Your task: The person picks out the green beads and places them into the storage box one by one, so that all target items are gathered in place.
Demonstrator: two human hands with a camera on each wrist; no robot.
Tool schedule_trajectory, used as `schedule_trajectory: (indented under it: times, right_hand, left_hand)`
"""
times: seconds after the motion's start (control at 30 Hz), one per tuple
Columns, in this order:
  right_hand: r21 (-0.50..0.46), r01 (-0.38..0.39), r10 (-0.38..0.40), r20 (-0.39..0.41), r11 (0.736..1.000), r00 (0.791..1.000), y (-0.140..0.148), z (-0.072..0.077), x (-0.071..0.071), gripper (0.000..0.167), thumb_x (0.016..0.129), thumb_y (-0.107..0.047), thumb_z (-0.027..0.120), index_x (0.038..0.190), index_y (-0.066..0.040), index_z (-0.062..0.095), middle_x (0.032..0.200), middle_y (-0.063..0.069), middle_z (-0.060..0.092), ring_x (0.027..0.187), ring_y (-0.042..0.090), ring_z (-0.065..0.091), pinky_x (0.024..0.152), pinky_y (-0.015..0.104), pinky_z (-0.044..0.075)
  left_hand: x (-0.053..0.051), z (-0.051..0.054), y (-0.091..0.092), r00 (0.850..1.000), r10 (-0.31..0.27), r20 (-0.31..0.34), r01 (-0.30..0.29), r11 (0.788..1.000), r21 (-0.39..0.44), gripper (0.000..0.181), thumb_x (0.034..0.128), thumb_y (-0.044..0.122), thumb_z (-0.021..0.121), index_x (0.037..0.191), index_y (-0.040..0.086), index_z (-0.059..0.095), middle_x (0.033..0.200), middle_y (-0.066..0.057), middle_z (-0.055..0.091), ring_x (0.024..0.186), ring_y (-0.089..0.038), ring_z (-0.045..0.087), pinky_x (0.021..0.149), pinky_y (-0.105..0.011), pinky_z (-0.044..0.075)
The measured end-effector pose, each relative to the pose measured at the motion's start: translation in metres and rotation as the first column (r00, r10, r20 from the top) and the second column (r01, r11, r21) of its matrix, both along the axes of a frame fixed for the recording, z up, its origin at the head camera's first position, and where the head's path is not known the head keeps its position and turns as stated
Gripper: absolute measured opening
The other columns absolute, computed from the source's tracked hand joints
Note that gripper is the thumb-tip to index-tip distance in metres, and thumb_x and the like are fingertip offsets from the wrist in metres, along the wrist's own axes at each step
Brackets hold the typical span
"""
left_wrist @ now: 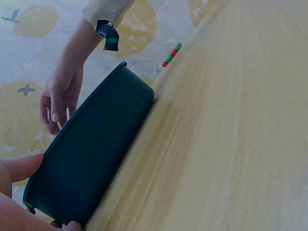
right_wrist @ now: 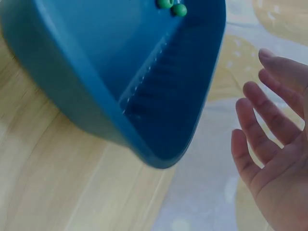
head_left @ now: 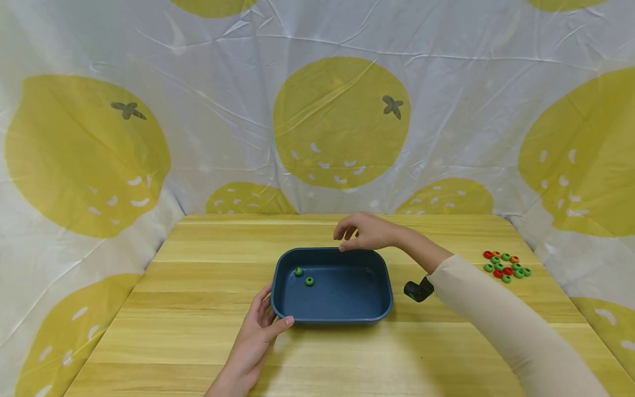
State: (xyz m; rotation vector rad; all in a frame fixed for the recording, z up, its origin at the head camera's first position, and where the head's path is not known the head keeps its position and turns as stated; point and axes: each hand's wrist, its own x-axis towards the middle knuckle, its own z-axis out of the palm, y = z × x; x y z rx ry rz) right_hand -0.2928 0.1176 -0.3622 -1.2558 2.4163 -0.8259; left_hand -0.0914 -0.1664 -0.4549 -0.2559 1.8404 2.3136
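Bin sits on the tabletop. Two green beads lie inside it, toward its left end, near each other. Loose beads, roughly a dozen in red, orange and green, are bunched well to the right of the bin.

Left hand grips the bin's near-left corner: thumb at the rim, fingers round the outside wall. Right hand is just past the bin's far rim, fingers spread and loosely bent, nothing in them; right wrist view shows a gap to the bin.

Progress: my read is early on. Two beads in, all green; most are outside, and no red or orange inside. Can't tell if every loose one counts or just the greens.
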Motion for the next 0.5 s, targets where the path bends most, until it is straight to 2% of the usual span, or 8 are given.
schedule_trajectory:
  times: [0.5]
  right_hand:
    - [-0.021,0.067,-0.067,0.007,0.998,0.998,0.034,0.001,0.002,0.025,0.097,-0.019,0.075,0.119,-0.009,0.073,0.116,0.001,0.069,0.104,0.022,0.067,0.093,0.044,0.055]
  left_hand:
    - [0.000,0.001,0.000,1.000,-0.006,-0.004,0.006,1.000,0.005,0.090,0.0914,-0.003,0.075,0.163,0.015,0.024,0.167,-0.013,0.023,0.151,-0.037,0.024,0.114,-0.043,0.036]
